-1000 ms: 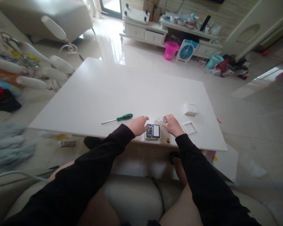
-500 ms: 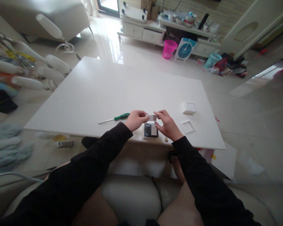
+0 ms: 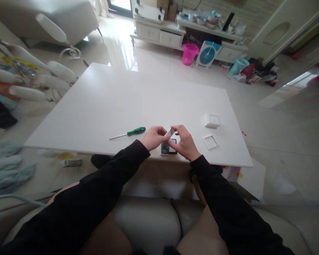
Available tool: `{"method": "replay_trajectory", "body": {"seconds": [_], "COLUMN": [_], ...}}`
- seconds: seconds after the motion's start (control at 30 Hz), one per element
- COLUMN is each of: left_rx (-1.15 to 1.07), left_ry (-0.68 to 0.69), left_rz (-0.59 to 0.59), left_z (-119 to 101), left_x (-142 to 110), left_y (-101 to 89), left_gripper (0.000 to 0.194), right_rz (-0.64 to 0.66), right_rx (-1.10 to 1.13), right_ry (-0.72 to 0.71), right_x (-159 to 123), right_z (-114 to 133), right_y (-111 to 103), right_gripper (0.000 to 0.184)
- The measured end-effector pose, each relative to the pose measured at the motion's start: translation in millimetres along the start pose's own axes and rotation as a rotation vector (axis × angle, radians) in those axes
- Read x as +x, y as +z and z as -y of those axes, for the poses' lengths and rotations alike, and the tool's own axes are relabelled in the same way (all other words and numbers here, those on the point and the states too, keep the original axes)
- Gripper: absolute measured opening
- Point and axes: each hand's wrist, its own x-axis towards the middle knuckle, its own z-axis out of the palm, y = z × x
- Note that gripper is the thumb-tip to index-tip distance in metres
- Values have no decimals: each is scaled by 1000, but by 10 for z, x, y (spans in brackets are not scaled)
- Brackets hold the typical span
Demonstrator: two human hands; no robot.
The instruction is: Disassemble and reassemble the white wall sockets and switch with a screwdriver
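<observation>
1. The forearms are extended forward from the near edge of the view, covered by a black left sleeve (image 3: 108, 177) and a black right sleeve (image 3: 220, 194). Both are angled inward so that the wrists converge above the near edge of the white table (image 3: 138, 95).
2. A dark-faced unit (image 3: 165, 148) is positioned at that near edge, directly below the hands. Its upper right portion is partly covered by the right thumb; contact between the two cannot be determined.
3. The left hand (image 3: 152, 138) is directed to the right, with the fingers curled and nearly closed against the thumb. The lower left end of a small white piece (image 3: 169, 133) is gripped there.
4. The right hand (image 3: 186, 143) is directed to the left and arched. The fingers are bent over the upper end of the piece, and the thumb is spread well below them. The piece is held tilted between both hands, above the unit.
5. A loose white frame (image 3: 210, 142) is laid flat to the right.
6. A green-handled screwdriver (image 3: 136, 131) is laid left of the left hand.
7. A white socket block (image 3: 212, 121) is placed beyond the frame.
</observation>
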Motion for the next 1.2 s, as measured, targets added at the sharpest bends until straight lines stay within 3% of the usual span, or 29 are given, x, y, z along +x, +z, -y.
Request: {"method": "replay_trajectory", "body": {"seconds": [0.17, 0.43, 0.73, 1.2], "left_rx": [197, 653, 730, 869], "left_ry": [-11, 88, 83, 74], "left_rz": [51, 57, 78, 126], "left_z": [12, 50, 54, 24], "left_x": [20, 5, -15, -31], "left_y": [-65, -163, -175, -187], "left_gripper": [8, 26, 20, 22], "right_rz": [61, 340, 461, 498], "right_rx": [-77, -146, -322, -329], "right_ry": [-27, -7, -51, -30], "right_x": [0, -39, -39, -17], "right_z": [-68, -158, -185, -208], "right_y": [7, 129, 191, 142], "right_gripper": [45, 57, 45, 53]}}
